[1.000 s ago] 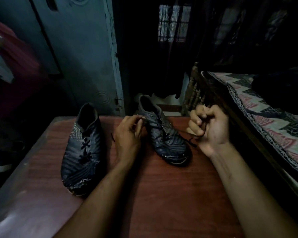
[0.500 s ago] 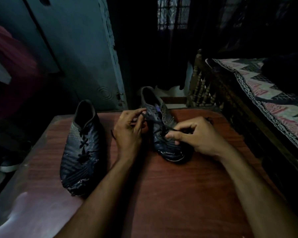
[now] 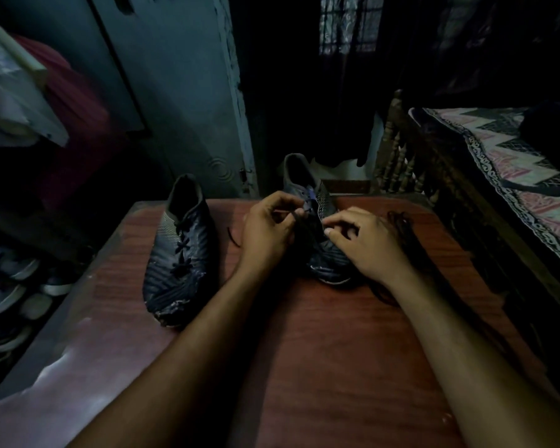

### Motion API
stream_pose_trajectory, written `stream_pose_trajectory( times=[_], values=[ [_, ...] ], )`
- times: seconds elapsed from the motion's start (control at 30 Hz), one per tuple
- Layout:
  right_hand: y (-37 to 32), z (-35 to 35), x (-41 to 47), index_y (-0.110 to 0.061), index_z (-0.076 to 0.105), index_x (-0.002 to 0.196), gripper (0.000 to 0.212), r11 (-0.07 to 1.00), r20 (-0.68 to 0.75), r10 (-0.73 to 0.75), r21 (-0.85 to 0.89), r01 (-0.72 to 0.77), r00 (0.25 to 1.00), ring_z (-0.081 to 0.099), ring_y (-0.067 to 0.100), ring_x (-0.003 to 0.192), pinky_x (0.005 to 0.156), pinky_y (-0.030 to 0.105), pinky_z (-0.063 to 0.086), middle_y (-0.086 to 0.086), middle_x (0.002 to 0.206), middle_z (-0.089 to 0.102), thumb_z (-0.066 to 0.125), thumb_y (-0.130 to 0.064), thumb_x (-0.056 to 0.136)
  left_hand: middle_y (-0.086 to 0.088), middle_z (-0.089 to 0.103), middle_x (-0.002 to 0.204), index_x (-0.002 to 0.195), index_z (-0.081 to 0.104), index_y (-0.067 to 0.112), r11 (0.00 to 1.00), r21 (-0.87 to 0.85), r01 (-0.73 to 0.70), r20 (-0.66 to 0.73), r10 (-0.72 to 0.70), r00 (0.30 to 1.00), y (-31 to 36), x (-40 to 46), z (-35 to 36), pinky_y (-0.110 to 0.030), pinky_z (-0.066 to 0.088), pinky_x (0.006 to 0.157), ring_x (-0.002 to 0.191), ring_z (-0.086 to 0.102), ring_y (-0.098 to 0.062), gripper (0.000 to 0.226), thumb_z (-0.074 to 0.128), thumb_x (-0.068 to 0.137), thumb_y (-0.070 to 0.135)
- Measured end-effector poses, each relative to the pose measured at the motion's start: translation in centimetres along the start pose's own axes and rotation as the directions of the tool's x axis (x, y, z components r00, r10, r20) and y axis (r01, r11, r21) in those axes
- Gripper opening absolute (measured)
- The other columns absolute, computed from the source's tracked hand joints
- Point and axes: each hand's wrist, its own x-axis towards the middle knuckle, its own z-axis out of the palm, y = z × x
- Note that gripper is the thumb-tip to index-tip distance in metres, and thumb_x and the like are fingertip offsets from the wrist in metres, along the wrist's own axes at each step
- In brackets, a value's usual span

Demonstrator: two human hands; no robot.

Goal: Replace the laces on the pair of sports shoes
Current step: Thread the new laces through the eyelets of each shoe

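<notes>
Setting: a red-brown wooden table (image 3: 320,350) in a dim room, with a bed (image 3: 505,163) along its right side and a grey door (image 3: 181,92) behind.

Left shoe: a dark sports shoe (image 3: 180,253) lies on the left of the table, toe toward the viewer, with a dark lace crossed through its eyelets; no hand touches it.

Right shoe: the second dark shoe (image 3: 317,227) lies mid-table, well apart from the first and partly covered by both hands.

Lace in work: a thin dark lace (image 3: 299,218) runs over the throat of the right shoe between the two hands.

Loose lace: a dark bundle, probably a spare or removed lace (image 3: 401,221), lies on the table just beside the right hand.

Left hand: the left hand (image 3: 267,236) pinches the lace between curled fingers and thumb, above the shoe's inner side.

Right hand: the right hand (image 3: 369,244) rests over the forefoot, fingers curled toward the eyelets; the light is too poor to show whether they hold the lace.

Handling, lace: judged light, limp and thin; best taken near its stiff tip, since the cord buckles when pushed through an eyelet.

Handling, shoe: judged light, with a soft, pliable upper; likely to slide on the smooth tabletop, so steady it at the forefoot or eyelet row while pulling.
</notes>
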Motion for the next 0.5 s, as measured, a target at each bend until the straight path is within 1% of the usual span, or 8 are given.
stream_pose_trajectory(
  times=[0.07,0.1,0.2,0.27,0.3,0.37,0.43,0.5],
  values=[
    [0.0,0.2,0.0,-0.025,0.074,0.106,0.014,0.998,0.04,-0.012,-0.064,0.015,0.999,0.048,0.001,0.063,0.058,0.014,0.034,-0.01,0.079,0.052,0.07,-0.024,0.093,0.012,0.074,0.079,0.091,0.072,0.026,0.999,-0.025,-0.03,0.064,0.031,0.997,0.8,-0.4,0.0,-0.017,0.047,0.057,0.067,0.064,0.002,0.02,0.072,0.092,0.005],
    [-0.2,0.3,0.0,-0.025,0.073,0.107,0.014,0.996,0.051,-0.019,-0.09,0.024,0.999,0.048,0.001,0.064,0.059,0.018,0.035,-0.01,0.076,0.05,0.07,-0.025,0.093,0.01,0.075,0.081,0.091,0.072,0.023,0.998,-0.056,-0.015,0.085,0.02,0.996,1.0,-0.7,0.0,-0.015,0.045,0.06,0.068,0.064,0.003,0.022,0.073,0.09,0.001],
    [-0.6,0.8,0.0,-0.027,0.072,0.102,0.011,0.988,0.048,-0.032,-0.149,0.039,0.998,0.055,0.009,0.07,0.066,0.031,0.047,-0.011,0.077,0.055,0.069,-0.029,0.093,0.008,0.075,0.084,0.085,0.072,0.029,1.0,-0.009,-0.03,0.016,0.03,0.999,-0.1,-1.7,-0.5,-0.018,0.049,0.065,0.074,0.067,-0.002,0.027,0.075,0.088,0.003],
    [-0.8,1.3,0.2,-0.027,0.072,0.1,0.011,0.986,0.028,-0.021,-0.166,0.025,0.999,0.061,0.013,0.081,0.073,0.036,0.053,-0.008,0.088,0.064,0.064,-0.033,0.095,0.007,0.074,0.084,0.083,0.071,0.022,0.998,0.034,-0.048,-0.05,0.05,0.998,-1.0,-1.9,-0.6,-0.015,0.049,0.067,0.076,0.066,0.0,0.021,0.074,0.087,0.002],
    [-0.9,1.5,0.3,-0.026,0.071,0.099,0.013,0.984,0.014,-0.016,-0.179,0.019,1.0,0.062,0.015,0.086,0.078,0.038,0.053,-0.007,0.092,0.065,0.061,-0.034,0.097,0.006,0.074,0.084,0.082,0.069,0.021,0.997,0.041,-0.059,-0.058,0.061,0.996,-1.0,-2.0,-0.6,-0.013,0.049,0.066,0.076,0.065,0.001,0.02,0.074,0.088,0.001],
    [-0.8,2.0,0.5,-0.025,0.071,0.098,0.017,0.96,-0.03,-0.001,-0.281,-0.008,1.0,0.057,0.018,0.097,0.087,0.037,0.042,-0.007,0.093,0.057,0.057,-0.036,0.099,0.006,0.073,0.086,0.082,0.066,0.023,0.997,0.038,-0.068,-0.039,0.069,0.997,-1.3,-1.6,-0.4,-0.014,0.049,0.064,0.077,0.065,0.001,0.023,0.072,0.09,0.003],
    [-0.9,2.4,0.6,-0.027,0.071,0.098,0.019,0.924,-0.082,0.029,-0.379,-0.059,0.996,0.048,0.019,0.101,0.084,0.035,0.029,-0.008,0.093,0.046,0.056,-0.038,0.099,0.006,0.073,0.086,0.081,0.064,0.025,0.998,0.027,-0.059,-0.025,0.059,0.998,-2.0,-1.1,-0.3,-0.021,0.053,0.063,0.077,0.066,-0.004,0.024,0.071,0.092,0.005],
    [-1.0,2.7,0.6,-0.028,0.071,0.098,0.019,0.913,-0.096,0.075,-0.394,-0.107,0.993,0.045,0.019,0.102,0.082,0.034,0.025,-0.009,0.093,0.043,0.055,-0.039,0.099,0.007,0.072,0.083,0.08,0.062,0.027,0.998,0.045,-0.052,-0.027,0.053,0.998,-2.7,-0.8,-0.1,-0.03,0.056,0.063,0.074,0.066,-0.006,0.026,0.071,0.092,0.006]
  ],
)
